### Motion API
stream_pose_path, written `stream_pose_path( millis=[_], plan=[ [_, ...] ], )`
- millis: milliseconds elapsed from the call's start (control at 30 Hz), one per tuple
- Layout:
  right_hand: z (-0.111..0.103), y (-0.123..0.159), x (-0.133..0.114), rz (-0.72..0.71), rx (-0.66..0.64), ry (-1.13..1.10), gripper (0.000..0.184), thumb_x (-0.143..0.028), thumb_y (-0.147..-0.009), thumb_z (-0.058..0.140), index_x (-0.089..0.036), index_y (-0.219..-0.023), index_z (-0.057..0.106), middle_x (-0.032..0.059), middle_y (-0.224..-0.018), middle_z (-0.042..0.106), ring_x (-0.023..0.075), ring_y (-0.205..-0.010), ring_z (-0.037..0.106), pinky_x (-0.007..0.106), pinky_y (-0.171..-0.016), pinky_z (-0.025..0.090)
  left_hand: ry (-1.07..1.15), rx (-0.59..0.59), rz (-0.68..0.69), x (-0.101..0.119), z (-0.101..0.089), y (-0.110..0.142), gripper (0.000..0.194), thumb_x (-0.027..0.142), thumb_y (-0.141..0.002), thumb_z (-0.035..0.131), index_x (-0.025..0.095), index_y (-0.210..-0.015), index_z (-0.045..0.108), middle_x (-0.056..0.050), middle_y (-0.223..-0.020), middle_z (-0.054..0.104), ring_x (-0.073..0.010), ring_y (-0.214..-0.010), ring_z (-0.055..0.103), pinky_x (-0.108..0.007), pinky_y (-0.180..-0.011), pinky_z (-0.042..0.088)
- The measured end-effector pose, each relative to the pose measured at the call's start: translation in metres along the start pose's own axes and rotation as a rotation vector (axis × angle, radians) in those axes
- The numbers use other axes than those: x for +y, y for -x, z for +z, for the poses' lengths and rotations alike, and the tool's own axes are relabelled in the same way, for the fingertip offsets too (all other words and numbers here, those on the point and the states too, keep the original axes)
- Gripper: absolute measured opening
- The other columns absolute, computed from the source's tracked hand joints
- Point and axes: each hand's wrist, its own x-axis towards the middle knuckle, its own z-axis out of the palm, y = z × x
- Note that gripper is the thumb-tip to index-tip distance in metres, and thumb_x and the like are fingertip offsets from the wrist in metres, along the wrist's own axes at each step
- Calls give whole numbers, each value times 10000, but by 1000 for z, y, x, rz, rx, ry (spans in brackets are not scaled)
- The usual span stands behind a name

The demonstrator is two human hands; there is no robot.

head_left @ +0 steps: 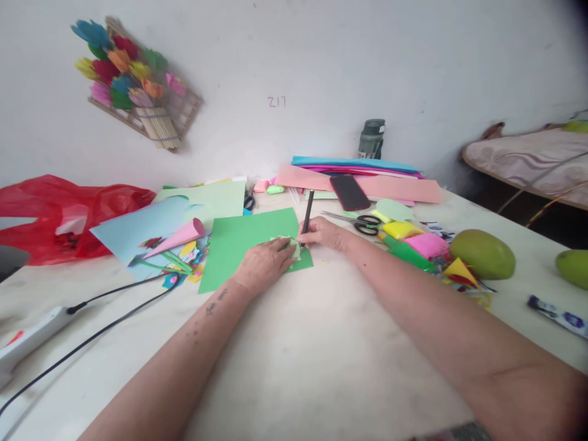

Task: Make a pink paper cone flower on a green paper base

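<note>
Pinching a slim black pen [309, 214] between thumb and fingers, the right hand [320, 234] stands over the near right part of a bright green rectangular paper sheet [252, 228], which lies flat on the pale tabletop [316, 343]. The left hand [266, 262] lies palm down on the sheet, its fingers close together and reaching toward 2 o'clock, pressing over a small pale green cut paper piece [296, 248]. That piece rests on the sheet's near right side, partly hidden under the fingertips; its full outline and long axis cannot be told. From the right hand it lies at about 8 o'clock, just beside the pen's lower end, while the left hand is the nearer of the two, already touching it. The pen stands steeply, its top leaning toward 12 or 1 o'clock and its tip pointing down to 6 or 7; whether the tip touches paper is too small to tell. Black-handled metal scissors [367, 225] lie near 3 o'clock from the right hand.
</note>
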Motion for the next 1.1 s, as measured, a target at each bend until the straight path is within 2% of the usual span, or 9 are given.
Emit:
stream_pose_path(
  millis=[633,1100],
  plan=[
    [2,2,-3,6,44,-21,170,-266,-592,640,-133,-601,535,-44,-455,517,78,-460,462,222,-507,347,12,-5,-9,0,-1,0,379,359,-903,270,219,-1154,518,-65,-1223,520,-199,-1078,518,-327,-866,446],
    [-4,-1,4,21,100,-30,202,-277,-553,677,-130,-583,540,-26,-490,538,81,-445,470,227,-489,362,9,-23,-32,1,-2,-1,389,376,-904,257,231,-1145,525,-52,-1245,508,-193,-1095,508,-318,-871,441]
  ],
)
